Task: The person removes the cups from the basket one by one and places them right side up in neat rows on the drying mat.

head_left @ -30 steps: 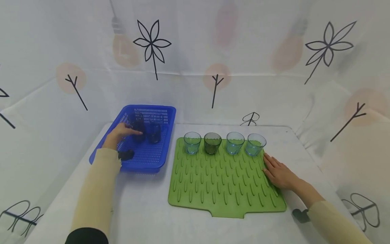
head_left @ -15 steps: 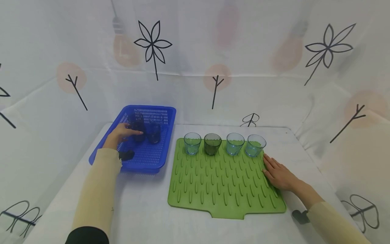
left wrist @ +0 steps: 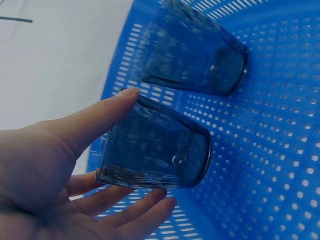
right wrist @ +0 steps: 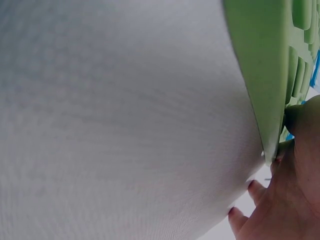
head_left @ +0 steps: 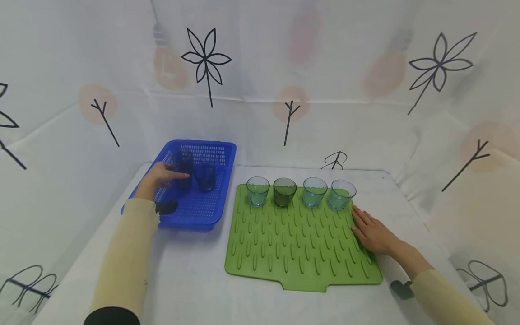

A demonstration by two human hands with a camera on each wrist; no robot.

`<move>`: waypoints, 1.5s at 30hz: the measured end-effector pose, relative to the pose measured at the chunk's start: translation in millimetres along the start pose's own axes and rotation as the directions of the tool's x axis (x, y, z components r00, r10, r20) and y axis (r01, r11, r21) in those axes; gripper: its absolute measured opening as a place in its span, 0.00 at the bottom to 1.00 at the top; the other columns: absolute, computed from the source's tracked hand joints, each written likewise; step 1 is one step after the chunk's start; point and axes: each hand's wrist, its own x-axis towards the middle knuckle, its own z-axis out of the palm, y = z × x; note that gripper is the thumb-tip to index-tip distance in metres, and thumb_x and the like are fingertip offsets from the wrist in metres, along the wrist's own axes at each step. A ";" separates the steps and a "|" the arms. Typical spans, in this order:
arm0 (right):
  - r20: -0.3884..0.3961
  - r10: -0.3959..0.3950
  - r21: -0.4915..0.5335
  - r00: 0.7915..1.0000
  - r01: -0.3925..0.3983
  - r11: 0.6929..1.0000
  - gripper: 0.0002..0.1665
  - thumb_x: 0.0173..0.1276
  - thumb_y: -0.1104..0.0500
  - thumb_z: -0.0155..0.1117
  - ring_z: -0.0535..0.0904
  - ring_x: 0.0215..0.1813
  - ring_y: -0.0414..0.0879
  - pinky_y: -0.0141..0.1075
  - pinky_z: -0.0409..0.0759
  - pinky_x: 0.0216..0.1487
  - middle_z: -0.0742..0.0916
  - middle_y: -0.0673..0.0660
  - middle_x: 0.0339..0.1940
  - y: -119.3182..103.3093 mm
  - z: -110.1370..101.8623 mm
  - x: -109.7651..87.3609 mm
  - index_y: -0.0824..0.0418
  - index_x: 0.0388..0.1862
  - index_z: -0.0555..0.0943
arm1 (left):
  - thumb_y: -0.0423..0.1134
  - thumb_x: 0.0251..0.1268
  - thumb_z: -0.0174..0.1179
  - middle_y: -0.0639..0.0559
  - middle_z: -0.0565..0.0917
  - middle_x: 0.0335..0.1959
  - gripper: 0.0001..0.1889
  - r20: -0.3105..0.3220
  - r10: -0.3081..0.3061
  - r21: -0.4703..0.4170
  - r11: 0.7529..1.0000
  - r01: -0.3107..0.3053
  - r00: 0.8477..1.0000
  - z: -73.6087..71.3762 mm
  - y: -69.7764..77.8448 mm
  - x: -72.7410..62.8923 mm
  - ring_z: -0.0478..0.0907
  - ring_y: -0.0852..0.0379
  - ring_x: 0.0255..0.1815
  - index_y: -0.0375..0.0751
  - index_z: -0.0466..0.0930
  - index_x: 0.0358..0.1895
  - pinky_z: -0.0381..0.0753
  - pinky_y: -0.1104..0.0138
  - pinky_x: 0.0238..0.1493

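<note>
My left hand (head_left: 156,178) is inside the blue basket (head_left: 191,221), holding a dark blue glass (left wrist: 157,142) between thumb and fingers. In the left wrist view that glass lies tilted, thumb at its rim and fingers beneath. A second dark glass (left wrist: 195,52) sits beside it in the basket, also visible in the head view (head_left: 205,177). My right hand (head_left: 373,232) rests on the right edge of the green drying mat (head_left: 300,243), fingers extended toward its far corner. The right wrist view shows the mat's raised edge and part of that hand (right wrist: 295,185).
Along the mat's far edge stands a row of several glasses: a bluish-green one (head_left: 257,193), a dark grey-green one (head_left: 284,194) and light blue ones (head_left: 314,194). White cloth covers the table (head_left: 191,275). A printed curtain (head_left: 252,81) hangs behind.
</note>
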 end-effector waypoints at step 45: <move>-0.012 -0.017 0.008 1.000 0.017 1.000 0.37 0.85 0.51 0.43 0.56 0.76 0.77 0.71 0.59 0.69 0.61 0.75 0.79 13.6 7.8 3.0 0.80 0.76 0.57 | 0.63 0.60 0.71 0.34 0.64 0.77 0.56 -0.101 0.306 0.108 0.949 -0.295 0.947 45.7 53.2 -79.6 0.65 0.36 0.74 0.34 0.52 0.81 0.65 0.42 0.74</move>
